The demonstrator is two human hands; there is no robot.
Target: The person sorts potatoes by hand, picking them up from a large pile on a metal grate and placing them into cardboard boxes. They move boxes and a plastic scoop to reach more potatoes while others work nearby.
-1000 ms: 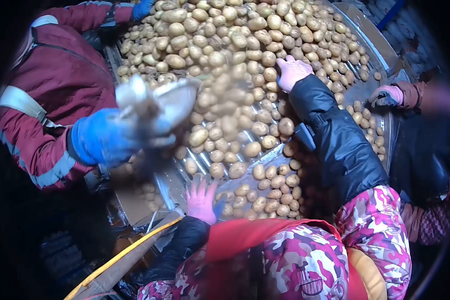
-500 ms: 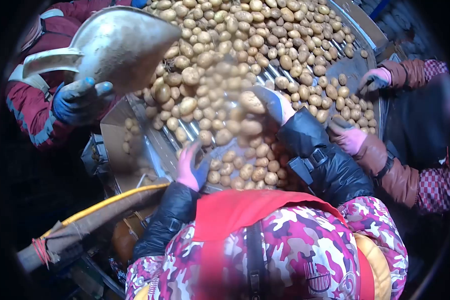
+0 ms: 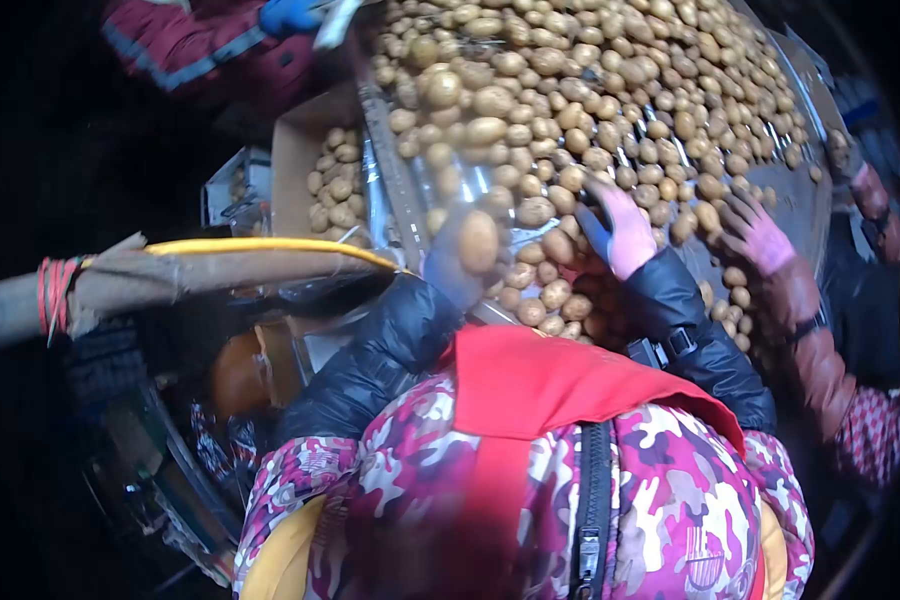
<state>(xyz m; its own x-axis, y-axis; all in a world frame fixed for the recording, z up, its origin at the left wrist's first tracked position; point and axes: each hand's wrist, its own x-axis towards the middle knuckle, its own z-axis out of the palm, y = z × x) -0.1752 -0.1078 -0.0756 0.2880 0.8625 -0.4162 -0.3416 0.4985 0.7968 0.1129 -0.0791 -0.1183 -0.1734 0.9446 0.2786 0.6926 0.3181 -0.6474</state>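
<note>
Many potatoes cover a roller table in front of me. My left hand, in a glove and blurred, is at the near left edge of the rollers. A larger potato shows at its fingers, closed round it. Over the potatoes near the middle is my right hand, in a pink and blue glove, fingers apart and nothing in it. Below and between my hands lie several potatoes close to my red apron.
A co-worker's gloved hand reaches over potatoes at the right, another hand beyond it. A person in a maroon sleeve stands upper left. A cardboard box holds potatoes. A pole with a yellow strip juts out at left.
The view has shifted. My left hand has gone from open to closed round a potato; my right hand has drawn back, its potato gone. The large scoop at upper left has mostly left view.
</note>
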